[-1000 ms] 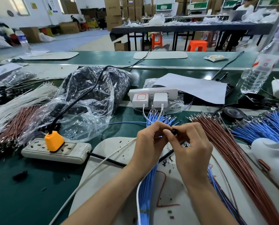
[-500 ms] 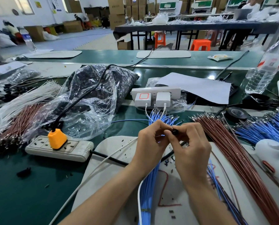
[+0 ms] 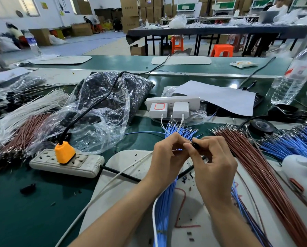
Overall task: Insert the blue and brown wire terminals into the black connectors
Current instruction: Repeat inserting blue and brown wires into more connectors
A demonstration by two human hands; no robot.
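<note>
A green table [image 3: 24,220] in a big workroom. The right hand [image 3: 215,166] pinches a black connector [image 3: 196,145]; the left hand [image 3: 167,157] pinches a blue wire [image 3: 179,150]. Brown wires [image 3: 256,166] lie right of the fingers, and a white mat [image 3: 120,157] lies to their left.

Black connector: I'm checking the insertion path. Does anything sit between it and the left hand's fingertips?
Nothing visible does. The right hand pinches the black connector, and the left hand sits right beside it. What the left fingers hold is hidden.

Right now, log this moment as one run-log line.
step: wire end meets connector | left hand: pinches blue wire | right hand: pinches black connector | brown wires: lying right, untouched
</note>
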